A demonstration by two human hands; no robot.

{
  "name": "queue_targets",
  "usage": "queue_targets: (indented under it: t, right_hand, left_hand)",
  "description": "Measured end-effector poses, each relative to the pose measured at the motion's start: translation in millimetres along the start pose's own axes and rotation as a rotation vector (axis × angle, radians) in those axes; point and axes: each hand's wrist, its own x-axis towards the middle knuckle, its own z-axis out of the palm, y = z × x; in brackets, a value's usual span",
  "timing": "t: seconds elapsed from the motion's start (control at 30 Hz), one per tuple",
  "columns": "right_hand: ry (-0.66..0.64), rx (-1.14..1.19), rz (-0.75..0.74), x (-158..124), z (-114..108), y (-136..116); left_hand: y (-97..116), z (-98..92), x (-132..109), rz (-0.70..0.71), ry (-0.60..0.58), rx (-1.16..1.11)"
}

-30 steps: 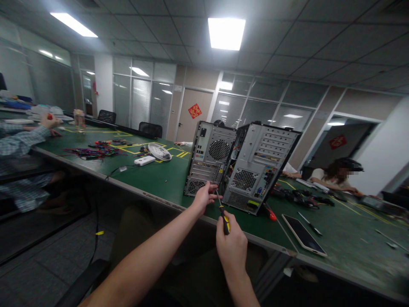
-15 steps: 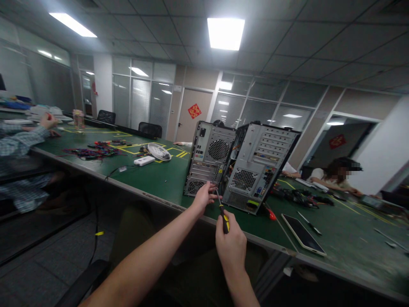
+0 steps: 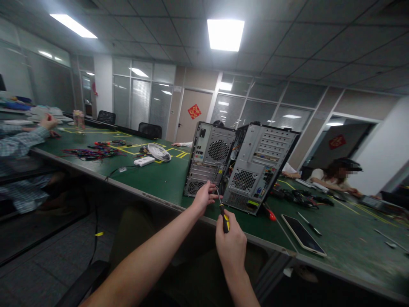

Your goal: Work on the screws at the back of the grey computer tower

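Holding a black-and-yellow-handled, slim metal screwdriver (image 3: 225, 219) at lower centre

Our right hand (image 3: 232, 239) grips its handle, tip raised toward the gap between two boxy grey metal towers (image 3: 206, 149), backs facing us, presumably for access. Our left hand (image 3: 203, 199) half-curls beside the shaft, perhaps steadying; whether it pinches anything, we cannot tell. The green tabletop (image 3: 153, 183) ends just below; open room lies left.

Red door sign (image 3: 194, 111): seemingly nothing legible.
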Motion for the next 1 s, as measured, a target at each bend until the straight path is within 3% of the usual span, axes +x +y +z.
queue_targets:
  t: [1.0]
  right_hand:
    - [0.004,-0.013,0.004,2.0,2.9,0.7]
  left_hand:
    - [-1.9,-0.6,1.8,-0.013,0.019,0.024]
